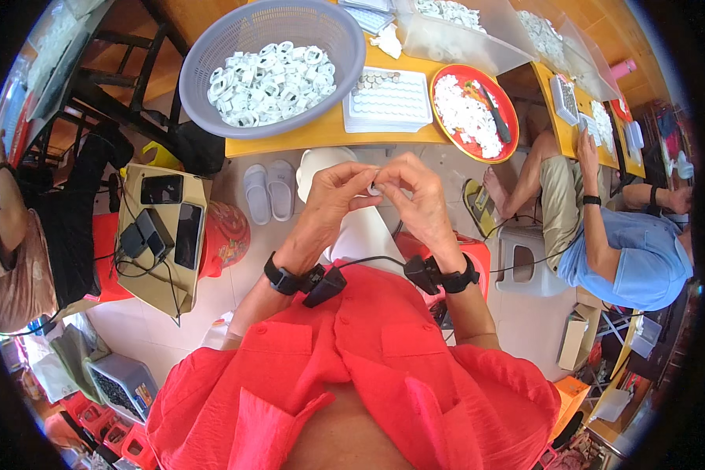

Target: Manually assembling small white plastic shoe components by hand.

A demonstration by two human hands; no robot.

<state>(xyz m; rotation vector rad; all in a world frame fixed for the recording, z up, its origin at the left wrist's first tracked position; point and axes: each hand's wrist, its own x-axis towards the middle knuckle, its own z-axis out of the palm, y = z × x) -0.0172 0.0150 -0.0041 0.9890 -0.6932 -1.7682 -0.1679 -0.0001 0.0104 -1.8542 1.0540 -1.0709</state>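
Note:
My left hand (338, 194) and my right hand (415, 200) meet in front of my chest, just short of the table edge. Between their fingertips is a small white plastic part (374, 189) with a dark spot; the fingers cover most of it. Both hands pinch it. Beyond them on the yellow table (290, 146) stands a grey basket (196, 94) heaped with white ring-shaped plastic parts (270, 82). A stack of white trays (388, 117) sits beside it, with small round metallic pieces (377, 80) on top. To its right, a red round tray (512, 117) holds small white pieces and a black-handled tool (500, 121).
Clear plastic bins (478, 48) of white parts line the table's back. A co-worker in a blue shirt (627, 258) sits at the right; another person (23, 266) is at the left. A cardboard box (133, 290) with phones, grey slippers (270, 192) and a stool (525, 258) stand around me.

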